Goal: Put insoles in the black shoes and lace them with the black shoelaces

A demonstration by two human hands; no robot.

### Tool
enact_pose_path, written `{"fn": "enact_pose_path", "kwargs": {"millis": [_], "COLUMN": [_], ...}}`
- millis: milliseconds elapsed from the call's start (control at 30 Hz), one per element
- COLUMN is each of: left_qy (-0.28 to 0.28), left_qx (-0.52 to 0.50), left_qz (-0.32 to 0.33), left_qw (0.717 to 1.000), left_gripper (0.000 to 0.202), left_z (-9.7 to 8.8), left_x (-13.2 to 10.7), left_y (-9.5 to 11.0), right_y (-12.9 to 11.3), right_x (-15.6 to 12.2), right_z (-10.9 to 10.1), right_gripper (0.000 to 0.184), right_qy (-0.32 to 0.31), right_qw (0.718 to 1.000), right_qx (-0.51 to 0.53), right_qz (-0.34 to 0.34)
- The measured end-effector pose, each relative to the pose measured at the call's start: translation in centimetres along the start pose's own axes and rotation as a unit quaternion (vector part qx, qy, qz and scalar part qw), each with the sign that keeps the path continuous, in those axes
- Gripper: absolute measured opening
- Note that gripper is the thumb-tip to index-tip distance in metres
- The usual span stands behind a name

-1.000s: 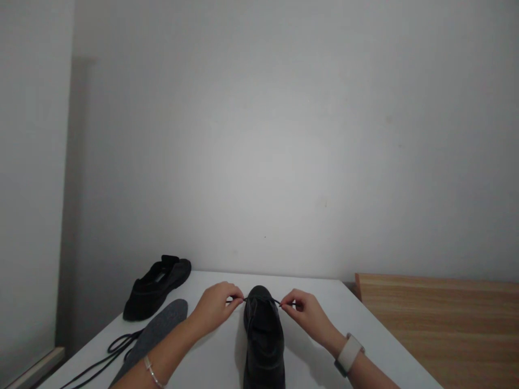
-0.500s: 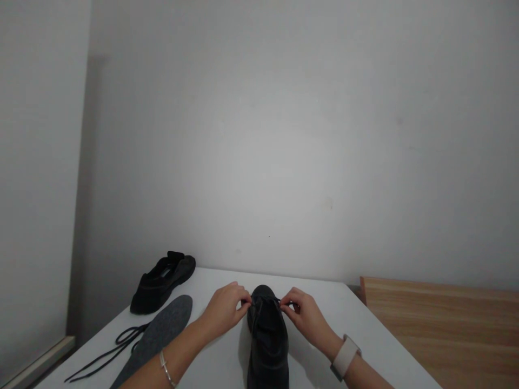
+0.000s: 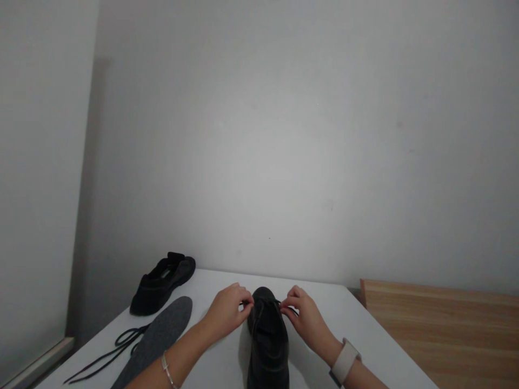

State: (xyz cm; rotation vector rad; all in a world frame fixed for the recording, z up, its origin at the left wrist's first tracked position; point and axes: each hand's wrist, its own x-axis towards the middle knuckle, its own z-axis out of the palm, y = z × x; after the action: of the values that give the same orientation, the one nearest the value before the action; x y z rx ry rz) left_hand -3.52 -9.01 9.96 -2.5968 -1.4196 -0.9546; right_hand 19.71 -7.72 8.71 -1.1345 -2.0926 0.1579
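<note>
A black shoe (image 3: 268, 346) stands on the white table with its toe pointing away from me and its heel cut off by the lower edge of the view. On its left side my left hand (image 3: 231, 307) is closed in a pinch on the black shoelace. My right hand (image 3: 304, 313) pinches the shoelace (image 3: 292, 310) on the other side, and a bit of lace shows by its fingers. Between the two hands the lace crosses the front of the shoe's opening.
Another black shoe (image 3: 162, 283), its tongue raised, sits at the table's far left. Nearer lie a grey insole (image 3: 162, 335) and a loose looped black lace (image 3: 109, 354), partly under it. A wooden panel (image 3: 438, 329) stands right of the white table (image 3: 336, 302); a wall rises behind.
Both hands keep their pinch on the lace beside the shoe, with only small finger shifts. The other shoe, insole and loose lace lie as before.
</note>
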Motion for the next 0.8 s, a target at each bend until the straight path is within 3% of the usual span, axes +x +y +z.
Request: {"fn": "enact_pose_path", "kwargs": {"millis": [333,533,700,800], "left_qy": [-0.003,0.044,-0.011,-0.016], "left_qx": [0.007,0.053,0.015,-0.012], "left_qz": [0.005,0.002,-0.014,-0.037], "left_qw": [1.000,0.998,1.000,0.999], "left_gripper": [0.018,0.013,0.022,0.023], "left_z": [0.6,0.6,1.2,1.4], "left_x": [-0.2,-0.1,0.1,0.0], "left_y": [-0.1,1.0,0.9,1.0], "right_y": [-0.5,-1.1,-1.6,-1.9], "right_x": [-0.1,-0.2,-0.5,-0.7], "right_z": [-0.3,-0.2,-0.1,-0.2], "right_gripper": [0.017,0.024,0.029,0.030], "right_qy": [-0.007,-0.017,-0.028,-0.016], "right_qw": [0.999,1.000,0.999,0.999], "right_qx": [0.030,0.025,0.023,0.028], "right_qz": [0.007,0.005,0.003,0.007]}}
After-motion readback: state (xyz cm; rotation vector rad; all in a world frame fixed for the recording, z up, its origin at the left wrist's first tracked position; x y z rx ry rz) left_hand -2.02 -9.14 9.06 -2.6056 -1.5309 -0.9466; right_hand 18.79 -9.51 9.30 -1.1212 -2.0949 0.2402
